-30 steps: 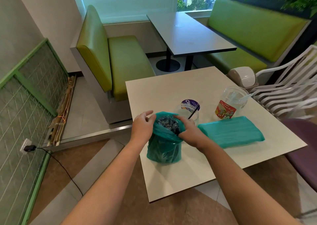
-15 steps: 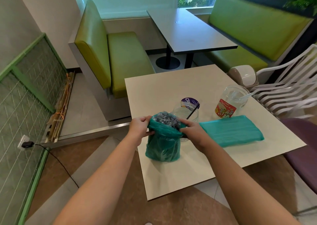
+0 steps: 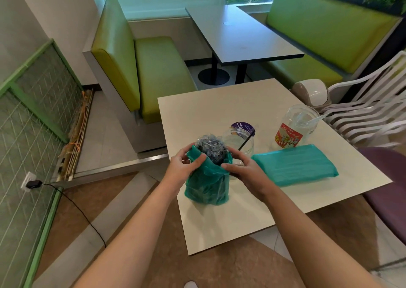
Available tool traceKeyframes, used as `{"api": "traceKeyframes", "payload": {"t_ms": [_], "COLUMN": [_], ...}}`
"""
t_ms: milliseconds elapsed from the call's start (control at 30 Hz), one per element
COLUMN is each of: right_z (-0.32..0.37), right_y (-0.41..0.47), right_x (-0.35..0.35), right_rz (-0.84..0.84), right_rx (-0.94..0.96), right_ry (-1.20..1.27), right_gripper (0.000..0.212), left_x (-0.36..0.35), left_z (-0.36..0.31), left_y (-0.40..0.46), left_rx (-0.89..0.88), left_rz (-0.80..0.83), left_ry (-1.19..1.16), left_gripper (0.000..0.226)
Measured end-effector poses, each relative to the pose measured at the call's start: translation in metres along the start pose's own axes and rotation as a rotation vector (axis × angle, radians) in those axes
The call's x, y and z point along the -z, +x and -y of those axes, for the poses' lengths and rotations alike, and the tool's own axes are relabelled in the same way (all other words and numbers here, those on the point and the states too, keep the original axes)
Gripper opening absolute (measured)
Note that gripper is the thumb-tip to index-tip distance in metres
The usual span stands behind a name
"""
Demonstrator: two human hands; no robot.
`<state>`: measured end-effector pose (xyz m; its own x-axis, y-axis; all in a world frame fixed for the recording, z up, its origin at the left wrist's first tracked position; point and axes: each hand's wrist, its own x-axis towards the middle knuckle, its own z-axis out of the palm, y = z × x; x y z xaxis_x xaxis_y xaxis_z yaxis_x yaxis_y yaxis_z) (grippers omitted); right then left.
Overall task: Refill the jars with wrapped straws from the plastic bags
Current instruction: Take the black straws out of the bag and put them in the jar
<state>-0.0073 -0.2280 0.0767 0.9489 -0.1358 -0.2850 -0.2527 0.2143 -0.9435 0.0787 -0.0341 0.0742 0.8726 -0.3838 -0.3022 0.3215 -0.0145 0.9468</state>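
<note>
— Hands?
— Mine: left hand (image 3: 183, 167) and right hand (image 3: 246, 170) pinch the teal bag (image 3: 206, 186) rim, peeling it down to expose wrapped straws (image 3: 211, 148).
— Jars?
— Nearest jar (image 3: 240, 143) just behind the bag on the table (image 3: 219, 221).

Teal plastic bag (image 3: 206, 184) between the fingers (image 3: 193, 163), dark glinting straws (image 3: 211, 149) above them; beyond, a purple lid (image 3: 242, 128).

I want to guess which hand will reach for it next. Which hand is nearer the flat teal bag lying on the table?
Right. The right hand grips the upright bag's rim, just beside the flat teal bag. The left hand grips the rim's far side.
</note>
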Motion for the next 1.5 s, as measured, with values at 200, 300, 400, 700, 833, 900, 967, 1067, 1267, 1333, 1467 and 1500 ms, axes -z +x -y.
{"api": "traceKeyframes", "payload": {"t_ms": [200, 300, 400, 700, 833, 900, 967, 1067, 1267, 1333, 1467, 1500], "right_z": [-0.002, -0.002, -0.008, -0.018, -0.026, -0.03, -0.036, -0.043, -0.036, -0.026, -0.016, -0.017], "right_y": [0.004, 0.004, 0.004, 0.007, 0.009, 0.011, 0.013, 0.011, 0.011, 0.011, 0.01, 0.012], "right_x": [-0.002, -0.004, -0.01, -0.014, -0.009, -0.004, 0.0, 0.001, -0.007, -0.01, -0.022, -0.024], "right_rz": [-0.036, -0.057, -0.058, -0.076, -0.107, -0.143, -0.158, -0.157, -0.235, -0.208, -0.145, -0.167], "right_rx": [0.02, 0.016, -0.005, 0.083, 0.099, 0.071, 0.033, -0.013, 0.165, 0.254, 0.244, 0.223], "right_ry": [-0.084, -0.146, -0.249, -0.397, -0.443, -0.473, -0.519, -0.564, -0.697, -0.648, -0.502, -0.487], "right_gripper": [0.061, 0.065, 0.07, 0.061, 0.049, 0.043, 0.042, 0.043, 0.06, 0.068, 0.061, 0.055], "left_x": [0.008, 0.012, 0.013, -0.004, -0.008, -0.002, 0.003, 0.004, 0.005, 0.008, 0.008, 0.007], "left_z": [0.007, 0.011, 0.017, 0.018, 0.025, 0.024, 0.023, 0.022, 0.021, 0.024, 0.034, 0.036], "left_y": [0.0, 0.002, 0.005, 0.009, 0.012, 0.015, 0.016, 0.014, 0.011, 0.012, 0.01, 0.011], "left_rx": [-0.053, -0.076, -0.071, -0.192, -0.197, -0.145, -0.1, -0.1, -0.102, -0.079, -0.066, -0.075], "left_rz": [0.049, 0.069, 0.048, 0.038, -0.078, -0.072, -0.044, -0.028, 0.002, 0.032, 0.046, 0.032], "left_ry": [0.129, 0.307, 0.519, 0.551, 0.473, 0.439, 0.388, 0.35, 0.363, 0.428, 0.53, 0.521], "left_gripper": [0.068, 0.076, 0.079, 0.139, 0.113, 0.096, 0.089, 0.079, 0.081, 0.092, 0.114, 0.112]}}
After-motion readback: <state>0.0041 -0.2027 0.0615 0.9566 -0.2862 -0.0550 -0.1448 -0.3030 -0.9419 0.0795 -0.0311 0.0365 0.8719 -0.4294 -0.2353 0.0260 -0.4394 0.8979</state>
